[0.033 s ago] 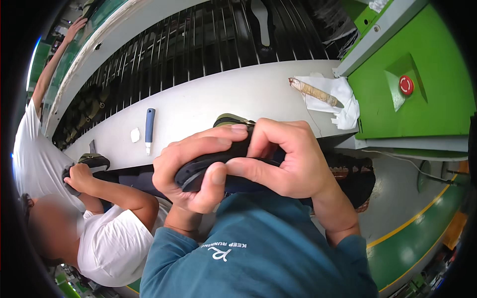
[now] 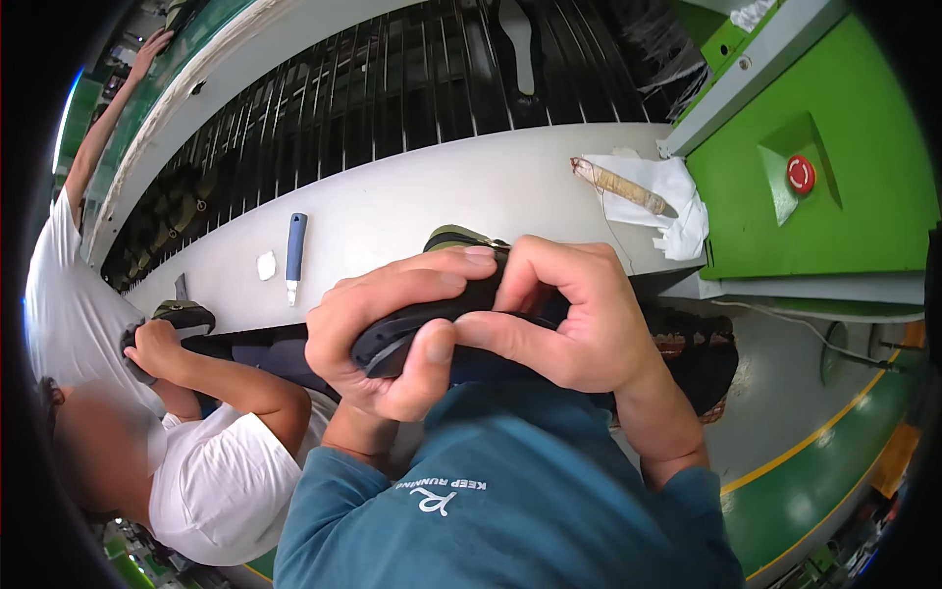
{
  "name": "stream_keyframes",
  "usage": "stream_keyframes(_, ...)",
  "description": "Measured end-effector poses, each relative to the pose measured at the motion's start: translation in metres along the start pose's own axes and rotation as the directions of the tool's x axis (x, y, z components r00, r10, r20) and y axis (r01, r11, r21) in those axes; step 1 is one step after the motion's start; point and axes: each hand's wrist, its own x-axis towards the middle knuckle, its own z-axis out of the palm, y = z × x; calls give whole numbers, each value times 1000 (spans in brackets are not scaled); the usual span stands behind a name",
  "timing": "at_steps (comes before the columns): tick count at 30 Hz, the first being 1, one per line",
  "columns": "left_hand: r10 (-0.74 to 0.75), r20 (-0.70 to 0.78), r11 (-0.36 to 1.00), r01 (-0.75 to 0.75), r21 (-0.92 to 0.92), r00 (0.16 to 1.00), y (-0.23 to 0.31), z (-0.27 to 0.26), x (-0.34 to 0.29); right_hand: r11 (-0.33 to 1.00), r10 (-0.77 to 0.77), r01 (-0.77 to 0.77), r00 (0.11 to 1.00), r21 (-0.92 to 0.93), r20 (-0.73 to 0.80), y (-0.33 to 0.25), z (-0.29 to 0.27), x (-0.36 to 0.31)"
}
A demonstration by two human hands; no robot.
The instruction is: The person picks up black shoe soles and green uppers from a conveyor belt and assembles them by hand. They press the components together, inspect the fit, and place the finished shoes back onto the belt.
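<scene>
In front of my chest is a black and olive-green shoe (image 2: 392, 339), with its dark sole side toward me and a green part showing beyond my fingers. My left hand (image 2: 368, 309) wraps round one end, fingers over the far side and thumb pressed on the near edge. My right hand (image 2: 579, 314) pinches the shoe's other side, its thumb lying along the edge and its index finger bent over the top. Much of the shoe is hidden behind my fingers.
A blue-handled scraper-like tool (image 2: 295, 257) and a small white piece (image 2: 266, 265) lie on the white ledge (image 2: 392, 206). A wrapped rod (image 2: 623, 187) rests on white cloth (image 2: 677, 211). Beyond are conveyor rollers (image 2: 392, 108). At left, a co-worker's hand (image 2: 157, 350) holds a shoe. A green machine (image 2: 746, 216) stands right.
</scene>
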Motion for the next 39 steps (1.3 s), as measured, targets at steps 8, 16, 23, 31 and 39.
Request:
stream_keyframes(8, -4, 207, 999, -4, 37, 978, 10, 1, 23, 999, -46, 47, 994, 10, -103, 10, -6, -16)
stream_keyframes(16, 83, 307, 990, -113, 80, 948, 8, 8, 34, 983, -62, 96, 974, 153, -216, 32, -5, -36)
stream_keyframes(23, 98, 314, 986, -136, 99, 944, 2, 8, 36, 983, -71, 112, 963, 147, -260, 35, -3, -35)
stream_keyframes(31, -152, -232, 987, 133, -94, 961, -33, -22, 26, 963, 220, -231, 971, 139, 91, 71, -18, -34)
stream_keyframes(39, -248, -586, 897, 411, 162, 772, -93, -20, -106, 680, 366, -212, 927, 702, -74, 74, -31, -4)
